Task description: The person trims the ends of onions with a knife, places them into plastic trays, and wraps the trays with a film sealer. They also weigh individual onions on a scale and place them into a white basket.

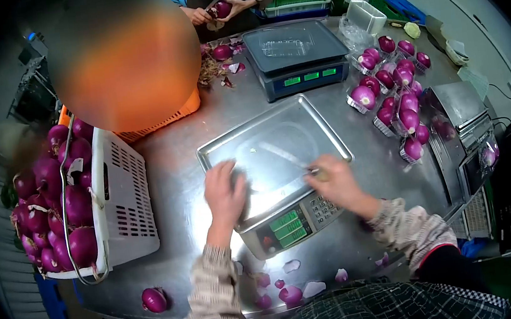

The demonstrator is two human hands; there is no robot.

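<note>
I log 1 knife (287, 156) over the scale's (258, 242) metal tray (284, 134), handle enclosed by the grip of my right hand (335, 182), blade presumably angled forward for safety. My left hand (226, 194) has its grip loosely spread, apparently empty, at the tray's left edge.

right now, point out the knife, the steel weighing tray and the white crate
Knife (285, 156): head view, on the blade.
Steel weighing tray (271, 184): head view, on its bare surface.
White crate (125, 192): head view, on the slotted side wall.

1 knife (285, 156) — blade blurred, aslant — over 1 shiny tray (236, 155).
</note>
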